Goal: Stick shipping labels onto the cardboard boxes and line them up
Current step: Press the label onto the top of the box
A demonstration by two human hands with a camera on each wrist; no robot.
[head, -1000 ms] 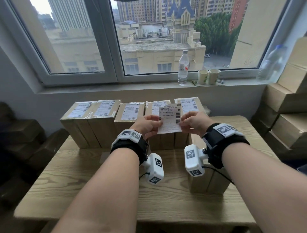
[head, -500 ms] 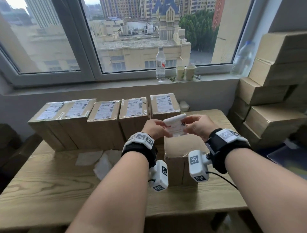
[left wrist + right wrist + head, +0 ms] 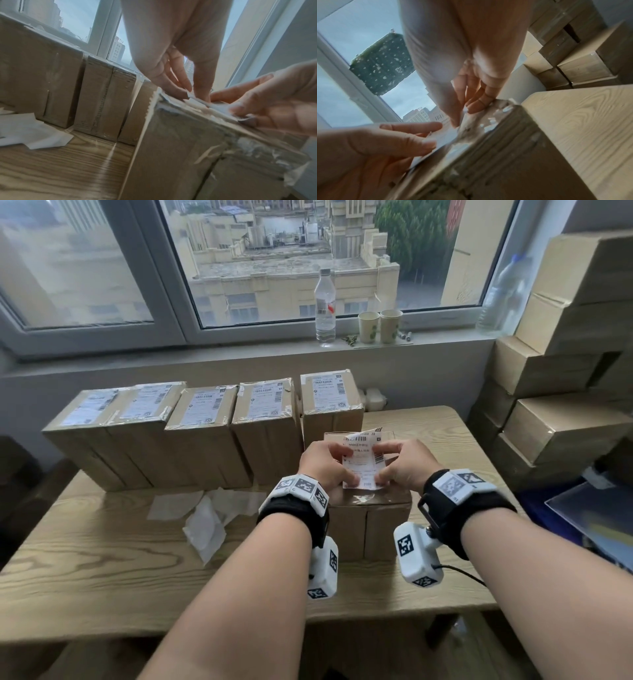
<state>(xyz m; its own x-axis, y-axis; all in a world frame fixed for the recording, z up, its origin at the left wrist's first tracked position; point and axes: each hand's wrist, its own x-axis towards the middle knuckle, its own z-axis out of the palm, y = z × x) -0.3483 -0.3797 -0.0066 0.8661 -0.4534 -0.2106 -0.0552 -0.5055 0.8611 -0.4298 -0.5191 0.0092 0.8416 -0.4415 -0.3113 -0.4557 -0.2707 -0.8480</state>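
Note:
A white shipping label [image 3: 362, 464] lies low over the top of an unlabelled cardboard box [image 3: 368, 529] standing in front on the wooden table. My left hand [image 3: 345, 470] pinches the label's left edge and my right hand [image 3: 381, 471] pinches its right edge. In the left wrist view my left hand [image 3: 189, 93] holds the label [image 3: 221, 108] down against the taped box top [image 3: 197, 135]. The right wrist view shows my right hand [image 3: 464, 115] at the label [image 3: 441, 136] on the box [image 3: 488, 169]. Behind, several labelled boxes [image 3: 205, 440] stand in a row.
Peeled backing papers [image 3: 205, 515] lie on the table [image 3: 102, 563] left of the front box. Plain cardboard boxes [image 3: 565, 412] are stacked at the right. A water bottle [image 3: 324, 306] and two paper cups [image 3: 380, 326] stand on the windowsill.
Both hands have brought the label down from mid-air, tipping it flat onto the top of the front box. The head view has swung right and downward.

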